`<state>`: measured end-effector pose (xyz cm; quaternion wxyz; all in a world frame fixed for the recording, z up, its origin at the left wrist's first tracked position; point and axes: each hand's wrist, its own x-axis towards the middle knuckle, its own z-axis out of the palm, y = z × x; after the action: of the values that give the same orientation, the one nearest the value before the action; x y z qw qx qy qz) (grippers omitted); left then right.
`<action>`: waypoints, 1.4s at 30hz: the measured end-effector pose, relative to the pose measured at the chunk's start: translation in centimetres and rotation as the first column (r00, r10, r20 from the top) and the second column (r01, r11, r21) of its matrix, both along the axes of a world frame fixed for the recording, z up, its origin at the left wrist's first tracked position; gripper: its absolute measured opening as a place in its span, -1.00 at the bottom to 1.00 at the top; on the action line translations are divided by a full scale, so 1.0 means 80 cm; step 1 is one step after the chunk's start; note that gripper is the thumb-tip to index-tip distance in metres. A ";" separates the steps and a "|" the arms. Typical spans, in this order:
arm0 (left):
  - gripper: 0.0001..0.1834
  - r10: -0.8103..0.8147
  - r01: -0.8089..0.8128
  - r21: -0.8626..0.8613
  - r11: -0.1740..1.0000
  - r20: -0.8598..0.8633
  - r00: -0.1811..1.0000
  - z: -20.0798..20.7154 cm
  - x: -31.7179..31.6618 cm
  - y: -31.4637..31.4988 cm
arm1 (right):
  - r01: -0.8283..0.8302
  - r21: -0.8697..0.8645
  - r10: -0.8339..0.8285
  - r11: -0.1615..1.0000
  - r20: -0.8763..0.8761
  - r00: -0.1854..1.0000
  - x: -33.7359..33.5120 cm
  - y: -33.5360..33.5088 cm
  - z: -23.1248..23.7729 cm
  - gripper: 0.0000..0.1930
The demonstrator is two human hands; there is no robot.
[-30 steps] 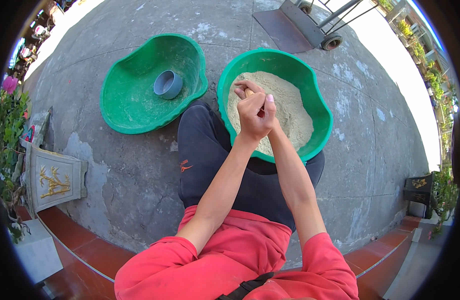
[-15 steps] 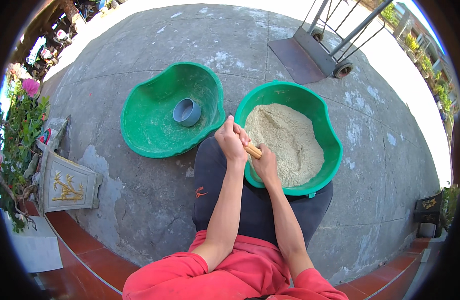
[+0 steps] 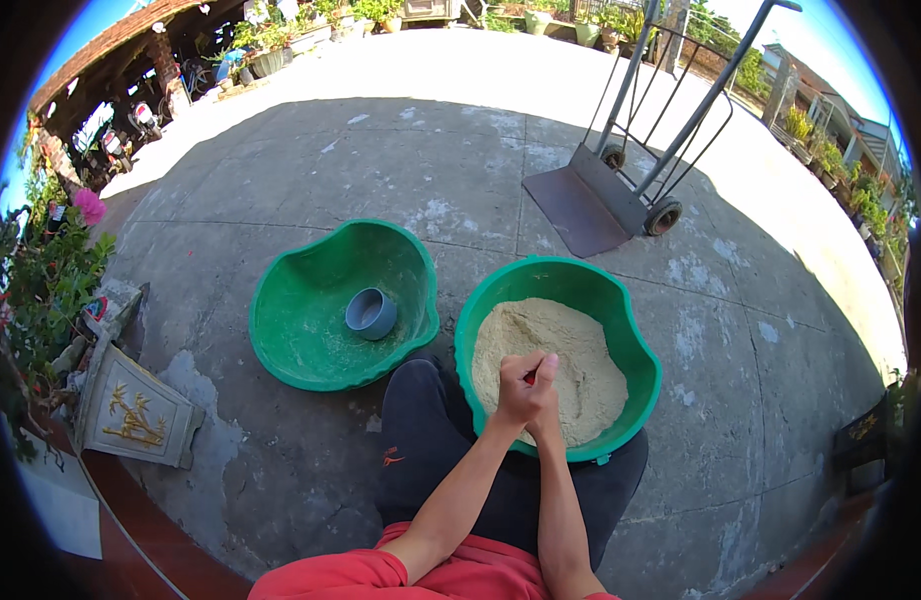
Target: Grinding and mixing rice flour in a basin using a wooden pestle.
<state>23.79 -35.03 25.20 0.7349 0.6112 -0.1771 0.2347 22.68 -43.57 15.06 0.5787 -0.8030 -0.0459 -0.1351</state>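
Note:
Above the right green tub (image 3: 645, 372), my left hand (image 3: 518, 388) and my right hand (image 3: 547, 412) are pressed together, both closed. The light-brown wooden sticks they gripped half a second ago are now covered by my fingers. Only a small red and dark bit shows at the top of the fists. Pale, coarse powder (image 3: 581, 345) fills much of this tub, which rests against my dark-trousered legs. A second green tub (image 3: 299, 305) stands to its left, dusted with powder. A grey-blue cup (image 3: 371, 314) sits in it.
A metal hand truck (image 3: 606, 205) stands beyond the right tub. At the left are a stone planter (image 3: 136, 408) and a leafy plant with a pink flower (image 3: 89, 206). A dark pot (image 3: 861, 435) is at the right edge. Cracked concrete (image 3: 311, 150) lies around.
My view has tilted up. Both hands have moved from the right tub's left rim to over the powder and drawn together. The wooden sticks, visible between them before, are now hidden.

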 end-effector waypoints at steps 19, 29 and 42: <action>-0.56 0.184 -0.183 0.089 0.979 -0.008 0.983 0.046 -0.038 -0.037 | 0.044 -0.085 -0.035 0.995 0.108 0.993 -0.003 -0.004 0.056 -0.80; -0.51 -0.038 -0.042 -0.337 0.941 -0.226 0.973 0.080 -0.031 0.004 | -0.325 -0.191 0.271 0.926 -0.265 0.926 -0.023 -0.037 0.082 -0.76; -0.61 -0.074 -0.159 0.346 0.924 0.573 0.817 0.056 -0.072 -0.068 | 0.218 -0.210 -0.217 0.953 0.031 0.976 -0.011 -0.006 0.005 -0.77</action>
<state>18.01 -40.46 29.64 0.5090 0.6454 -0.4186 0.3862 21.80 -44.03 15.42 0.4711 -0.8597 0.0262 -0.1955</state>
